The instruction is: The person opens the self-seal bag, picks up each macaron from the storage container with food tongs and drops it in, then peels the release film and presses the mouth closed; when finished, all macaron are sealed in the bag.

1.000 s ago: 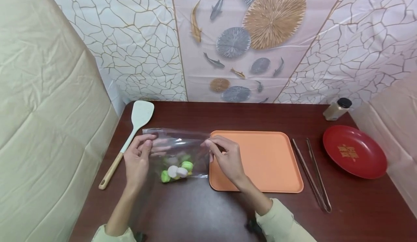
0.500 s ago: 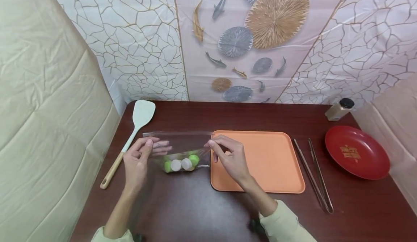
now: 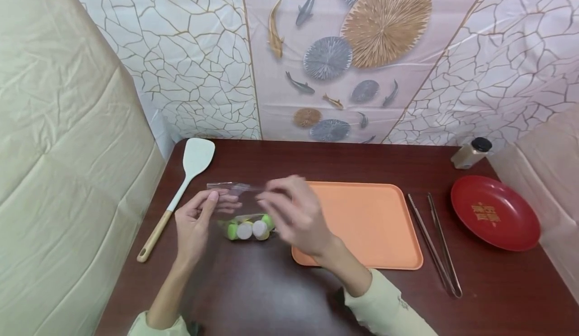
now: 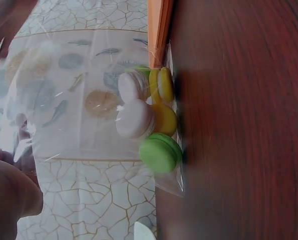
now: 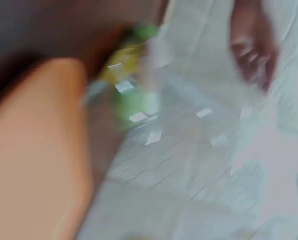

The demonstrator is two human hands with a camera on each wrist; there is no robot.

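A clear plastic zip bag (image 4: 88, 135) stands on the table with several macarons in its bottom: green (image 4: 159, 152), white (image 4: 134, 119) and yellow (image 4: 162, 85). My left hand (image 3: 194, 223) holds the bag's upper left side between the thumb in front and the fingers behind the film. Near the top edge, farther right, my right hand (image 3: 296, 220) has its thumb and fingertips together at the film. That hand is blurred, and it hides the bag's right side in the head view. In the right wrist view the bag and macarons (image 5: 131, 102) are smeared by motion.
An orange tray (image 3: 362, 225) lies just right of the bag, partly under my right hand. Metal tongs (image 3: 436, 245), a red plate (image 3: 495, 213) and a black-lidded jar (image 3: 472, 153) are farther right. A pale spatula (image 3: 181, 192) with a wooden handle lies left.
My right hand has moved left from the bag's right edge along its top. The bag's bottom has shifted up and away, its macarons now in a row. My left hand stays nearly in place.
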